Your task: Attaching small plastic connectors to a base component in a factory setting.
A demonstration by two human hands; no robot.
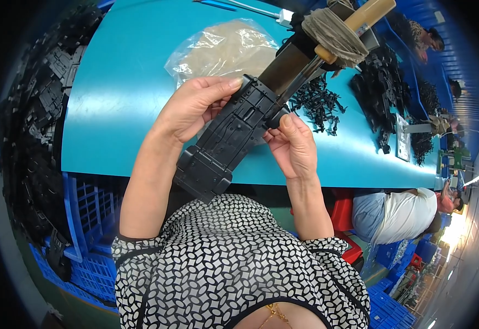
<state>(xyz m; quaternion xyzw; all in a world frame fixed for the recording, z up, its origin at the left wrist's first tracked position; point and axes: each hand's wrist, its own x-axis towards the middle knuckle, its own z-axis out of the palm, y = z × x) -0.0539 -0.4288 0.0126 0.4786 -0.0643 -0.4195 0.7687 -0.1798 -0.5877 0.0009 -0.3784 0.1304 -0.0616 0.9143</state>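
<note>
A long black moulded plastic part [226,134] slants between my hands, its near end close to my shirt. My left hand [198,104] pinches its upper left edge, thumb on top. On the opposite edge my right hand [293,140] grips the part with thumb and fingers, beside a rounded black piece. The far end of the part meets a dark flat bar [286,66] of a bench fixture. Cloth strips [335,35] and a light wooden handle [371,13] are bound to that fixture. The undersides of my fingers are hidden.
The teal table [108,120] bears a clear plastic bag [220,46], a heap of small black parts [319,104] and larger black parts [379,88]. Blue crates [91,214] with black parts stand at left. A person [395,216] sits to the right beside a red stool [342,211].
</note>
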